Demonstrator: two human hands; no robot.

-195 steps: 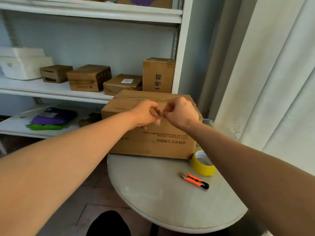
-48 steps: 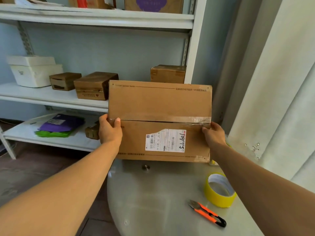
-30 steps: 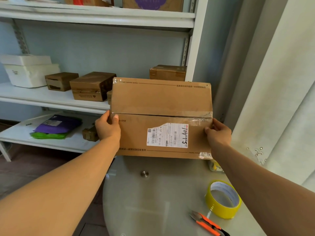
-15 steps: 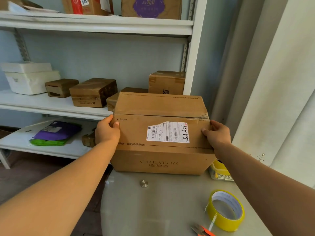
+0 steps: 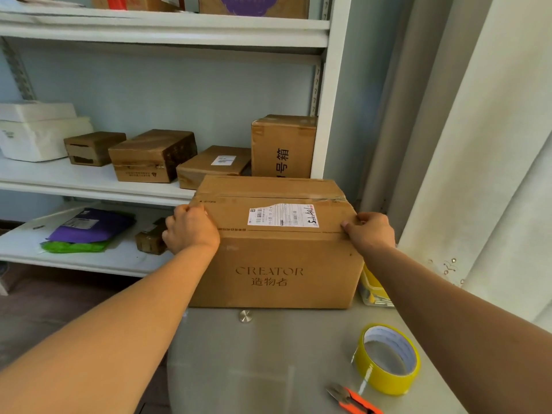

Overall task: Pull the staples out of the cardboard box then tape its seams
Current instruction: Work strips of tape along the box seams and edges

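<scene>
- the orange snips [image 5: 354, 401] run off the bottom edge; only the blades and part of the handles show.
- a yellow container [image 5: 373, 289] sits mostly hidden behind the cardboard box [image 5: 274, 264] and the right forearm.
- left hand [image 5: 191, 230]: its fingertips curl over the box's far left edge, out of sight.
- the print on the shipping label [image 5: 283, 215] is too small to read.
- boxes on the top shelf [image 5: 254, 6] are cut off by the top edge.

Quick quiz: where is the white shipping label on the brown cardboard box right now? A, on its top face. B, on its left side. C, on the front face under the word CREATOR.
A: the white shipping label lies on the top face of the brown cardboard box, above the printed front.
</scene>
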